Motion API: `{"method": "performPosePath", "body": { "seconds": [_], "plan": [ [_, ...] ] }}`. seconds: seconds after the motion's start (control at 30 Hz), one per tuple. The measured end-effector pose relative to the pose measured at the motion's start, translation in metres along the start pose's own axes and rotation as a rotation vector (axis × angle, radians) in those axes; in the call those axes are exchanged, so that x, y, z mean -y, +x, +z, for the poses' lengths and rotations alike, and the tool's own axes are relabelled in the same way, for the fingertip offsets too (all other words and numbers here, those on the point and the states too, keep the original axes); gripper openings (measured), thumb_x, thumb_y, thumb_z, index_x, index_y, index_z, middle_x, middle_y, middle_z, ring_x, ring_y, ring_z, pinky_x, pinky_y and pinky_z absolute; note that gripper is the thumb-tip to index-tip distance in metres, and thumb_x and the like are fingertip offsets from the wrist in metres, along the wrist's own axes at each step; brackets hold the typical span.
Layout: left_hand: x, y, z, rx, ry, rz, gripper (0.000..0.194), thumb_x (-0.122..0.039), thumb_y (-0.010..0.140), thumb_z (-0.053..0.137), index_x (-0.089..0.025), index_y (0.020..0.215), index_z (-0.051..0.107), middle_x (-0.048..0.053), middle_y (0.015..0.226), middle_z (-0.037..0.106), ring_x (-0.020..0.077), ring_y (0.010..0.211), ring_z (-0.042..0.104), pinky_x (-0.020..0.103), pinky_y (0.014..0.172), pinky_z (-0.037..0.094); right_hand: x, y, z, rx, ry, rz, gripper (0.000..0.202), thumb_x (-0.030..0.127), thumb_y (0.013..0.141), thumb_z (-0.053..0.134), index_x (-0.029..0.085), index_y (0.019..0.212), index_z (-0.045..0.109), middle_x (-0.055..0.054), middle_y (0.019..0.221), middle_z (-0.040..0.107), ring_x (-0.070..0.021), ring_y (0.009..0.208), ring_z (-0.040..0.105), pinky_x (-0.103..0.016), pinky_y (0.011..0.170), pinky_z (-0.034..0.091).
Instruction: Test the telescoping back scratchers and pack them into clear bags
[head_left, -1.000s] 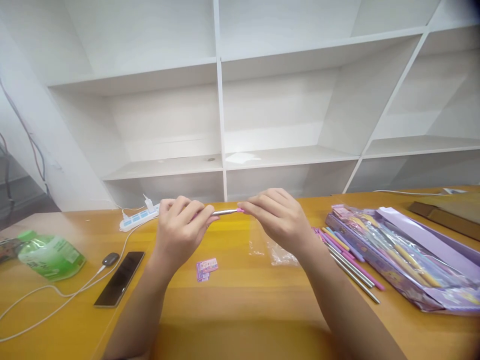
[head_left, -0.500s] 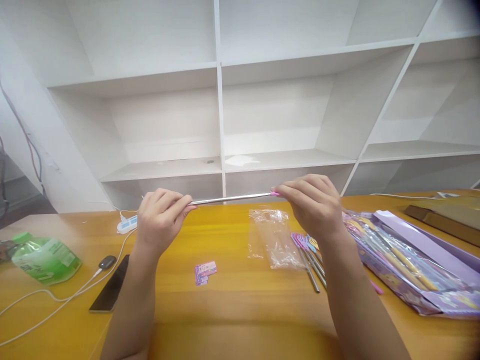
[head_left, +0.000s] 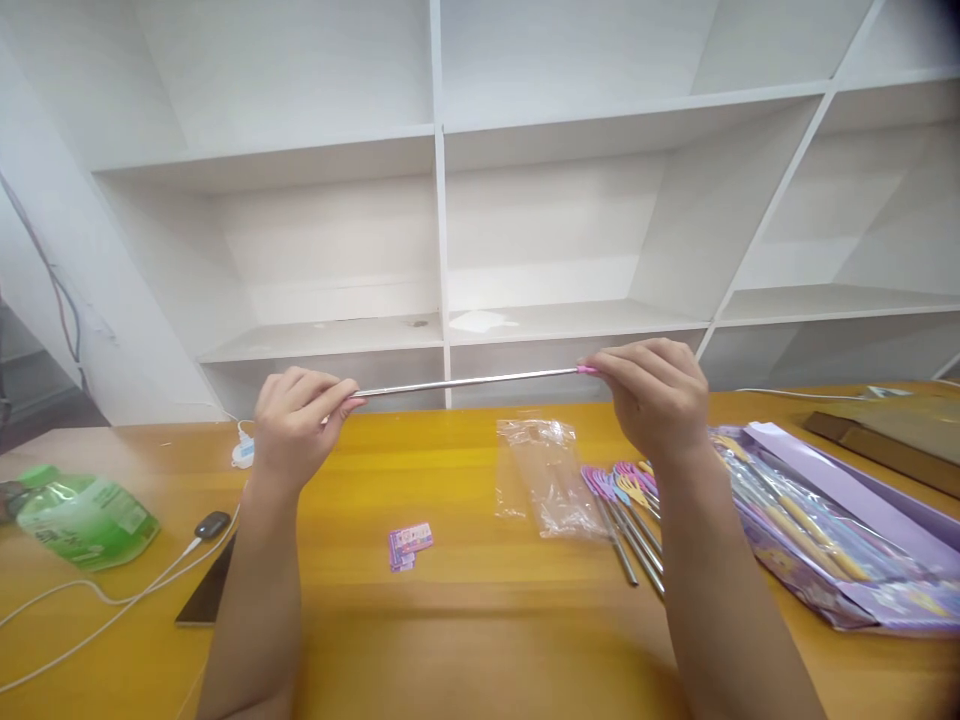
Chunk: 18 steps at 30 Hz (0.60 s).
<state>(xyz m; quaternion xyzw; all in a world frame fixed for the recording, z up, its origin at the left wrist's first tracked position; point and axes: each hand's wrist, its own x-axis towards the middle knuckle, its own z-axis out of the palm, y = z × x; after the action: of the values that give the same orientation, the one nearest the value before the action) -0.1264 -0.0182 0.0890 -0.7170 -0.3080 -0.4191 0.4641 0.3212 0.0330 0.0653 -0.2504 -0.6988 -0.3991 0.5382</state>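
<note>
A thin silvery metal rod (head_left: 469, 381) with a pink end piece stretches almost level above the back of the table. My left hand (head_left: 296, 425) pinches its left end between thumb and fingers. At the other end, my right hand (head_left: 656, 400) grips the pink piece, mostly covered by the fingers. Under my right wrist lie several metal rods (head_left: 634, 540) with pink, blue and yellow heads. Beside them is a crumpled clear plastic bag (head_left: 544, 475). Small purple printed cards (head_left: 411, 540) rest on the tabletop between my arms.
A purple box (head_left: 847, 475) holding wrapped rods stands at right, with a brown cardboard piece (head_left: 889, 440) behind it. On the left are a green bottle (head_left: 90, 518), a black phone (head_left: 204, 590) partly behind my arm, and white cables (head_left: 112, 598). White shelving (head_left: 442, 220) rises behind the table.
My hands have moved apart, left hand leftward and right hand rightward and slightly up. A longer stretch of rod shows between them. Both hands keep their grip.
</note>
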Motion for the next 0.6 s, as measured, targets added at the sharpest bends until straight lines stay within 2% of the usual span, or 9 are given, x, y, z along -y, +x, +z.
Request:
{"method": "performPosePath", "body": {
  "seconds": [0.1,0.27,0.47,0.6],
  "plan": [
    [0.010,-0.005,0.002,0.000,0.001,-0.010,0.011,-0.021,0.096,0.083,-0.028,0.101,0.075,0.000,0.085,0.077,0.0205,0.080,0.062,0.037,0.073,0.041,-0.014,-0.007,-0.001,-0.011,-0.022,0.016,0.015,0.015,0.102,0.073,0.029,0.105,0.077,0.001,0.091,0.083,-0.0193,0.082,0.068,-0.036,0.083,0.048],
    [0.014,-0.006,0.003,0.001,-0.006,-0.008,0.012,-0.021,0.096,0.083,-0.028,0.100,0.075,-0.001,0.084,0.078,0.0211,0.082,0.063,0.038,0.078,0.042,-0.023,-0.013,-0.002,0.003,-0.042,0.028,0.013,0.016,0.103,0.073,0.028,0.103,0.077,0.001,0.090,0.084,-0.0203,0.083,0.069,-0.037,0.084,0.050],
    [0.029,-0.015,0.000,-0.006,-0.012,-0.064,0.005,-0.026,0.099,0.081,-0.030,0.100,0.078,0.001,0.086,0.079,0.0220,0.084,0.067,0.039,0.081,0.044,-0.042,-0.021,-0.014,-0.036,-0.097,0.086,0.014,0.022,0.105,0.071,0.030,0.098,0.080,0.000,0.091,0.086,-0.0216,0.087,0.071,-0.037,0.088,0.051],
    [0.046,-0.025,-0.002,-0.007,-0.007,-0.121,0.003,-0.028,0.099,0.079,-0.031,0.099,0.080,0.003,0.086,0.080,0.0243,0.088,0.070,0.041,0.083,0.047,-0.067,-0.034,-0.025,-0.055,-0.121,0.231,0.017,0.034,0.104,0.073,0.031,0.089,0.082,-0.003,0.086,0.085,-0.0254,0.087,0.072,-0.041,0.089,0.051]
  ]
}}
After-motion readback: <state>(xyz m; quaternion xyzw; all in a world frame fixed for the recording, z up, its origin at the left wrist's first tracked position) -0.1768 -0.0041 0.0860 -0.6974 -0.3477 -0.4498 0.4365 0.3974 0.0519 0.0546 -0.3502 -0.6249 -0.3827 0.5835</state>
